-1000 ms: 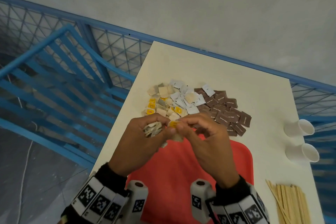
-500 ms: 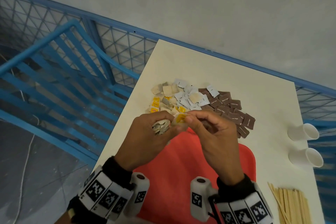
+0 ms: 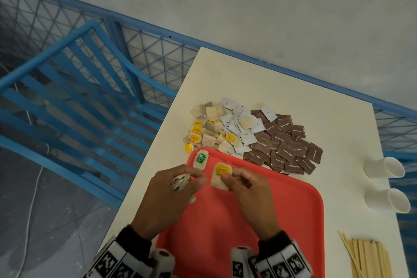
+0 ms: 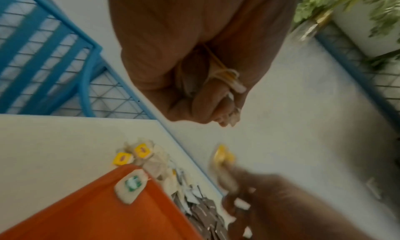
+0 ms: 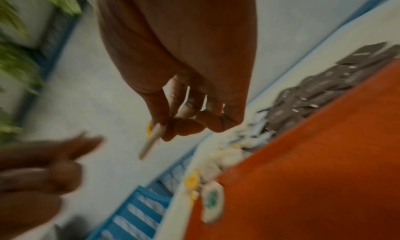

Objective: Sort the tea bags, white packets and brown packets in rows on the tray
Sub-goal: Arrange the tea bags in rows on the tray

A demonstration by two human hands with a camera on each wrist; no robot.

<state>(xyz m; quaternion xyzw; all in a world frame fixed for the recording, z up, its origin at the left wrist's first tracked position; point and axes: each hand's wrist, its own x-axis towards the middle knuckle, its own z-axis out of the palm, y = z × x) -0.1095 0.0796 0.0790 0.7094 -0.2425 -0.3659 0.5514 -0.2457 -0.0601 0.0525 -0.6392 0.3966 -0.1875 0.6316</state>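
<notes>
The right hand (image 3: 246,189) pinches a yellow-tagged tea bag (image 3: 220,176) over the far-left corner of the red tray (image 3: 282,221), just beside a green-tagged tea bag (image 3: 200,160) already lying there. The left hand (image 3: 171,194) is curled round a bundle of tea bags (image 3: 180,183). These bags look light, limp and easily torn, with strings that could snag, so taking one by the paper edge or the stiffer tag seems best. The mixed pile (image 3: 225,128) lies on the desk beyond the tray's far edge
</notes>
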